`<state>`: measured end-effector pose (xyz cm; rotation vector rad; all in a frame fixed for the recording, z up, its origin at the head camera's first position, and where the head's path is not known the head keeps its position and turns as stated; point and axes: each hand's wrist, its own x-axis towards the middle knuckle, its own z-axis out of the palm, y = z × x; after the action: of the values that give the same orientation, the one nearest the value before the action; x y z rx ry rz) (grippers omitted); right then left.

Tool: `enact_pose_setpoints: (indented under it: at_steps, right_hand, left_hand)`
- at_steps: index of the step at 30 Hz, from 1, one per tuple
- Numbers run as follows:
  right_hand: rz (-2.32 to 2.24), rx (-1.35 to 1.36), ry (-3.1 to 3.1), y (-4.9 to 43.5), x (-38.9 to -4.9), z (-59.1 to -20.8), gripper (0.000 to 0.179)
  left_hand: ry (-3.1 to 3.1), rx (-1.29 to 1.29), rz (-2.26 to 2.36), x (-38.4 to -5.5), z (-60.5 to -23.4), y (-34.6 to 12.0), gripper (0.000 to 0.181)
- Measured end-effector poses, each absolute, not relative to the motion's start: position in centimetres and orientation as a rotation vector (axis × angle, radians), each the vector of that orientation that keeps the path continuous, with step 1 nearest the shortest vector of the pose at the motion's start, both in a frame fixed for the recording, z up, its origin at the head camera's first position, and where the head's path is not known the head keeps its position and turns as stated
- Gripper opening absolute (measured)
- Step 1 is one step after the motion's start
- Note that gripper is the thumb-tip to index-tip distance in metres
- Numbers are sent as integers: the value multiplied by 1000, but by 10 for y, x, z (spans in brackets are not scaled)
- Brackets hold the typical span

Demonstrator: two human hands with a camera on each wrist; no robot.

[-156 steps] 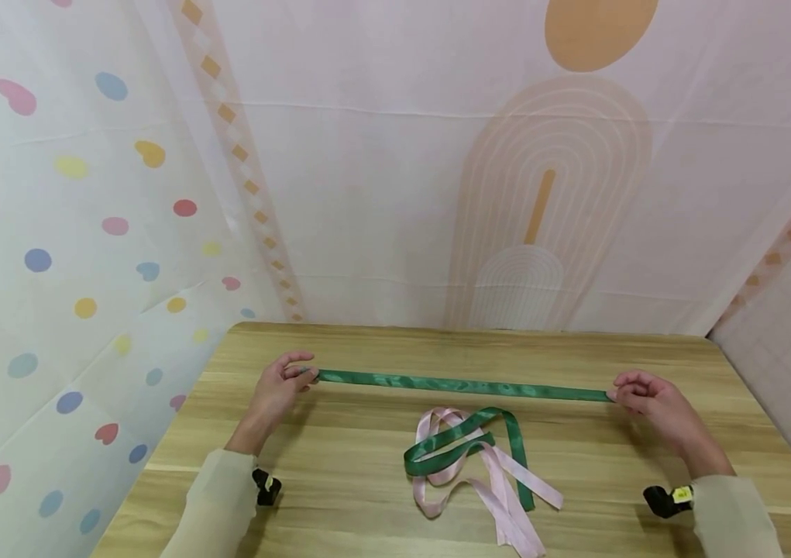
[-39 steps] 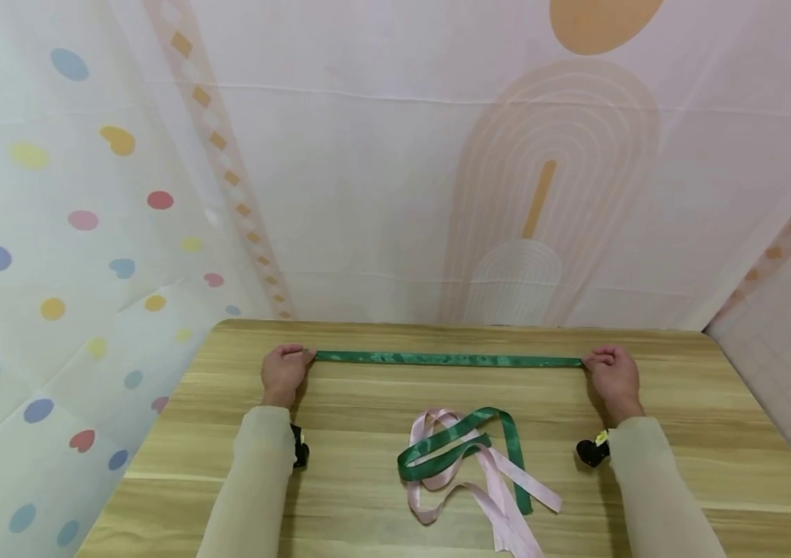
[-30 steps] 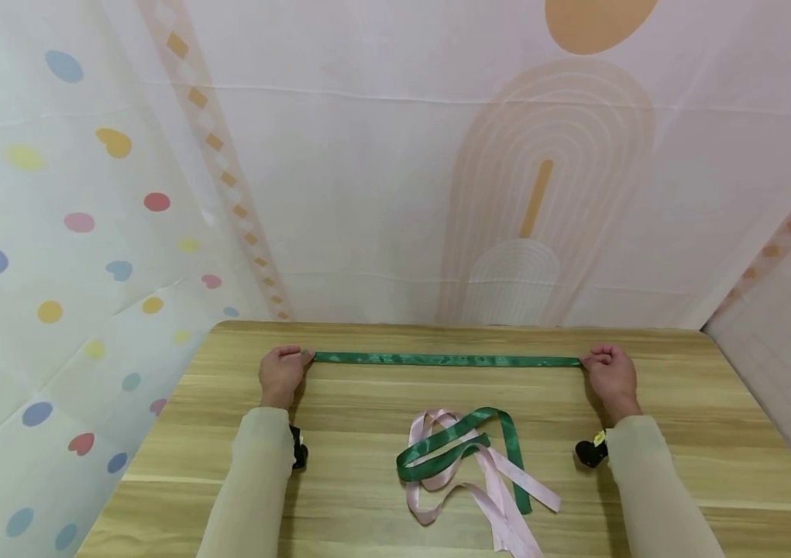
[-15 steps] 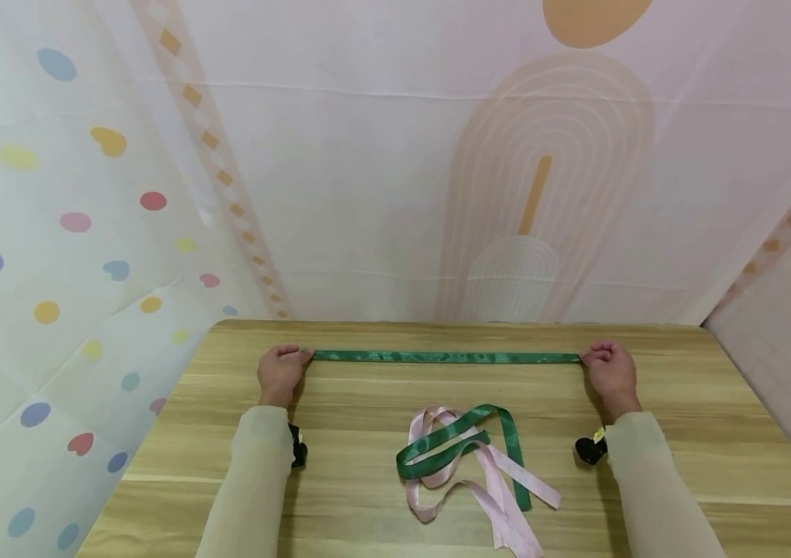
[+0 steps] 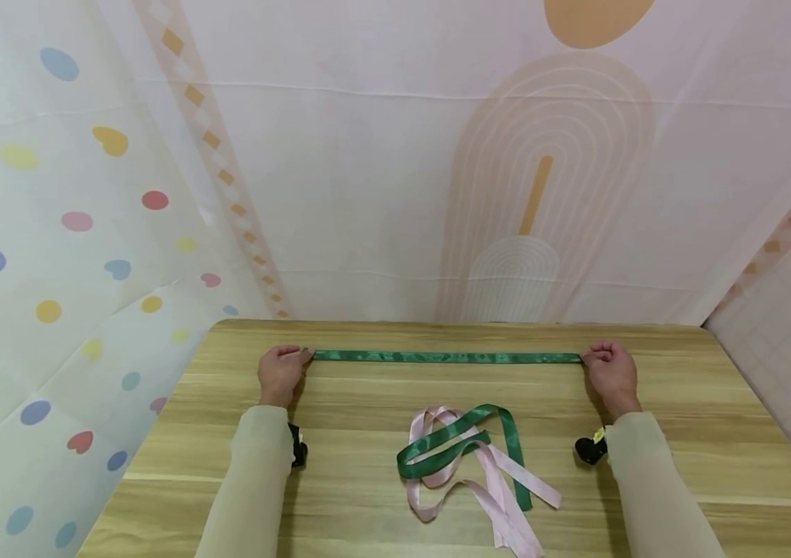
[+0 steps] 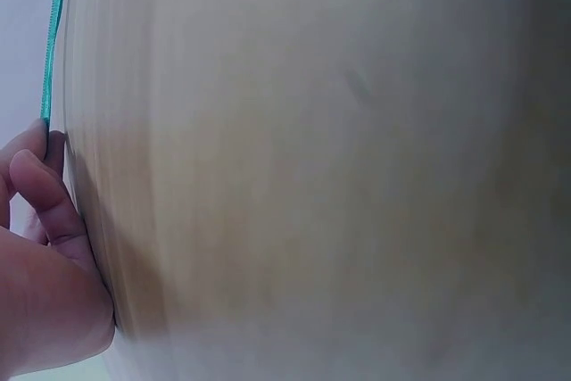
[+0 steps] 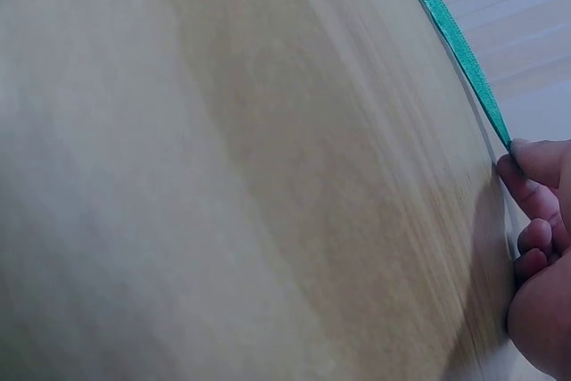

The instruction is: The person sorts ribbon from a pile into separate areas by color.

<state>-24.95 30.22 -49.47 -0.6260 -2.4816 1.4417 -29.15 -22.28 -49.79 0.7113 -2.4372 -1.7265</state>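
Note:
A green satin ribbon (image 5: 447, 357) stretches straight and taut from side to side near the table's far edge. Its left end is pinched between thumb and finger of my left hand (image 5: 282, 373). At the other end my right hand (image 5: 613, 376) pinches it the same way. In the left wrist view the ribbon (image 6: 53, 42) runs up from the fingertips of the left hand (image 6: 53, 256). The right wrist view has the ribbon (image 7: 455, 42) meeting the thumb and finger of the right hand (image 7: 540, 220), whose other fingers are curled.
Nearer the front, a second green ribbon (image 5: 521, 465) lies loosely looped over pink ribbons (image 5: 500, 496) on the wooden table (image 5: 353, 465). A dotted cloth (image 5: 88, 349) hangs at the left and a patterned pale backdrop (image 5: 339, 194) stands behind the far edge.
Since about five seconds ago both hands have moved the green ribbon farther toward the table's far edge, and the right hand has come left. Over the last second the hands have held still.

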Motion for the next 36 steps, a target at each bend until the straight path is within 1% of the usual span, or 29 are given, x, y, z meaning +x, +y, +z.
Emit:
enact_pose_setpoints:
  at_steps: [10, 18, 27, 36]
  right_hand:
    - [1452, -636, -2440, 302, -251, -495, 14]
    - [1477, -653, -2425, 302, -250, -494, 16]
    - [1482, -666, -2440, 301, -251, -493, 22]
    - [1488, -680, -2424, 301, -249, -493, 24]
  left_hand:
    - [-2428, 735, -1730, -293, -497, -222, 39]
    - [-2390, 743, -1766, -293, -495, -222, 40]
    - [-2281, 737, -1917, -292, -494, -225, 43]
    - [-2212, 729, -1954, -289, -494, -225, 42]
